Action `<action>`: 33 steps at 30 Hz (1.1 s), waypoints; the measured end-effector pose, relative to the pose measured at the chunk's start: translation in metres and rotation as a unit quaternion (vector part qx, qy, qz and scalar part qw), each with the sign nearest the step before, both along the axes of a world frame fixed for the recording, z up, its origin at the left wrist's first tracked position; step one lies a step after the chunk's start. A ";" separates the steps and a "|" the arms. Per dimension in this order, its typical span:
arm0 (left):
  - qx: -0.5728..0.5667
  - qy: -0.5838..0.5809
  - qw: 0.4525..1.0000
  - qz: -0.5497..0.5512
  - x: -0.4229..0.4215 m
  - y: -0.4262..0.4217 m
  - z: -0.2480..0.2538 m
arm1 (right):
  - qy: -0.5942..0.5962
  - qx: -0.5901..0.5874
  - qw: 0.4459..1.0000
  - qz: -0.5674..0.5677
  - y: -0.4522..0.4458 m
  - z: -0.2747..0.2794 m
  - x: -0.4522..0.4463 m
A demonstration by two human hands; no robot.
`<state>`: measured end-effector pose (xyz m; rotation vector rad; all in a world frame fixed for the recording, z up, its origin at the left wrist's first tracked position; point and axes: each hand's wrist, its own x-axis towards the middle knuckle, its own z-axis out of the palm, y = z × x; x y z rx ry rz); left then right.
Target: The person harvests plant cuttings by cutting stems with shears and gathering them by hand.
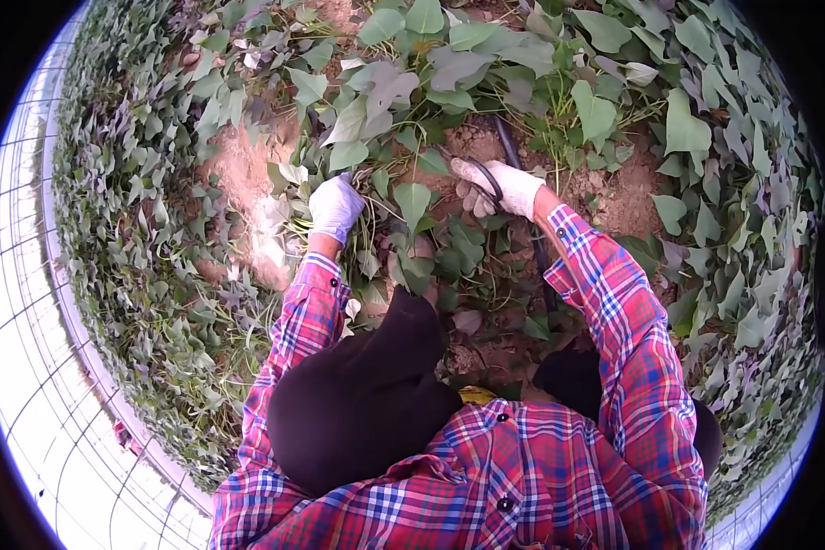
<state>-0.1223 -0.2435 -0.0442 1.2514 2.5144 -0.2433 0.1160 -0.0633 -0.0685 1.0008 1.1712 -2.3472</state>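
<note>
My left hand [335, 207], in a white glove, is closed around a bunch of leafy vine stems [368, 211]; heart-shaped leaves hang beside it. My right hand [502, 187], in a whitish knit glove, holds a pair of scissors [489, 180] by the dark handles. The scissors' tip points left toward the stems, partly hidden among leaves, so I cannot tell whether the blades are apart. Large green leaves [412, 203] lie between my two hands.
Dense vines with green and purplish leaves [742, 183] spread all around. Bare reddish soil [247, 183] shows at the left. A dark hose [508, 142] runs past my right hand. My dark-clothed knee [357, 394] is bent below my left hand. Wire mesh [27, 302] borders the left side.
</note>
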 end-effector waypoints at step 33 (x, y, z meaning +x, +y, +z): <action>0.383 -0.387 0.836 0.061 0.057 -0.019 0.195 | 0.266 0.160 0.934 -0.175 -0.034 0.174 -0.034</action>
